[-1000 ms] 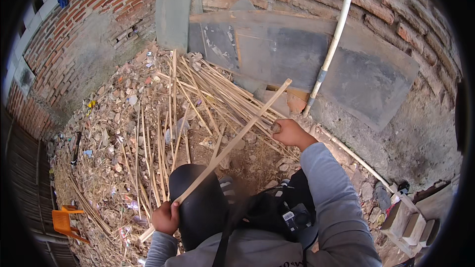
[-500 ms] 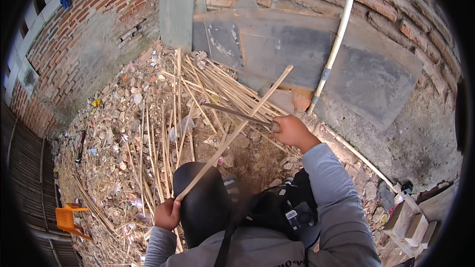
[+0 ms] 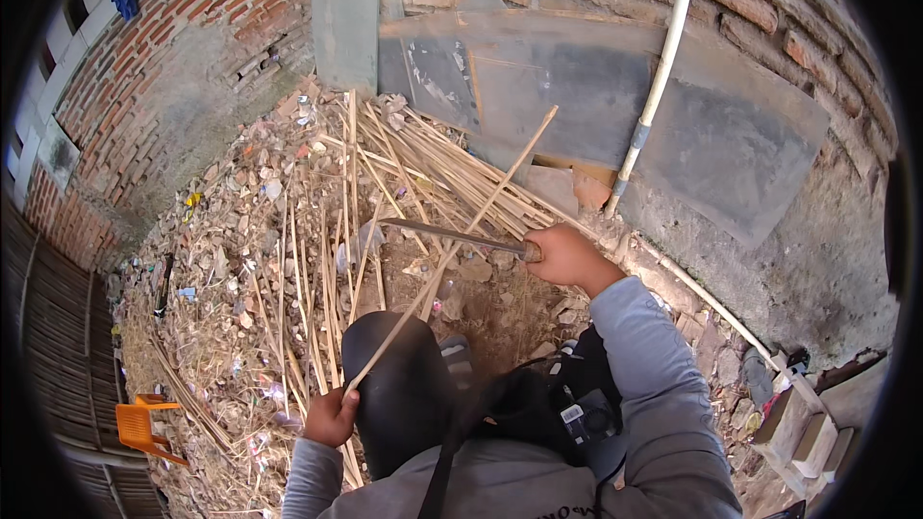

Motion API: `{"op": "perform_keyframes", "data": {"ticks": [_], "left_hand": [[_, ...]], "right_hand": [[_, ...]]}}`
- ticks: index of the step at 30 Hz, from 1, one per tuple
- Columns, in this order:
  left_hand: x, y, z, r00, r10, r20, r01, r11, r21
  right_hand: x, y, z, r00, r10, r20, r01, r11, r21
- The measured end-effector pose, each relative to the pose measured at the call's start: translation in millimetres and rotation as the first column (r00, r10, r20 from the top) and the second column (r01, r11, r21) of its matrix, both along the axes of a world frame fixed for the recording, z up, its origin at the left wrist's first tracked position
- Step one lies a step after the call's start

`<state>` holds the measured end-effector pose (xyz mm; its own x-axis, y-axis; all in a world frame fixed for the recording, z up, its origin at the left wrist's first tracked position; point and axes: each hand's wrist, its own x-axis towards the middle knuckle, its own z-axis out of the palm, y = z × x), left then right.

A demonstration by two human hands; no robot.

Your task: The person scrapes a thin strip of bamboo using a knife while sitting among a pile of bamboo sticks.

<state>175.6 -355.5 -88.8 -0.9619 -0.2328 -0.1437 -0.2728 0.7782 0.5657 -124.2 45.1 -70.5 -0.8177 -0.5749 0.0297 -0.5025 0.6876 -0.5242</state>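
A long bamboo strip (image 3: 500, 189) slants up and to the right across the middle, over my dark-clad left knee. Its near end is in my left hand (image 3: 332, 416), whose fingers are closed round it. My right hand (image 3: 565, 258) grips the handle of a long machete (image 3: 423, 227). The blade points left and crosses the strip about halfway up; whether its edge bites into the strip I cannot tell. Beyond the blade lies a heap of similar bamboo strips (image 3: 442, 149), with more loose strips (image 3: 298, 298) to the left.
Rubble and litter (image 3: 226, 259) cover the ground. Dark sheet panels (image 3: 567, 86) lean on the brick wall ahead, crossed by a white pipe (image 3: 663, 77). An orange plastic chair (image 3: 144, 428) stands at left, and wooden steps (image 3: 817, 442) at right.
The machete's tip has shifted a little left and nearer, so the blade lies flatter. The strip's far end has moved slightly left and up, and the strip looks narrower. Both grips are unchanged.
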Motion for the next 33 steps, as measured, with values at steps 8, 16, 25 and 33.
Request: {"op": "perform_keyframes", "data": {"ticks": [8,16,25,33], "left_hand": [[18,2,12,0.994,-0.027,0.110,0.024,0.999,0.031],[11,17,22,0.998,0.064,-0.020,-0.065,0.997,-0.032],[13,8,3,0.999,-0.046,-0.028,0.044,0.997,-0.065],[5,3,0,0.999,-0.049,-0.021,0.047,0.996,-0.070]], "right_hand": [[-7,9,-23,0.997,0.010,0.083,-0.012,1.000,0.019],[19,-13,13,0.991,0.126,0.040,-0.132,0.970,0.205],[9,-11,-3,0.998,0.037,0.042,-0.036,0.999,-0.011],[-28,13,-41,0.987,-0.160,0.034,0.163,0.950,-0.267]]}}
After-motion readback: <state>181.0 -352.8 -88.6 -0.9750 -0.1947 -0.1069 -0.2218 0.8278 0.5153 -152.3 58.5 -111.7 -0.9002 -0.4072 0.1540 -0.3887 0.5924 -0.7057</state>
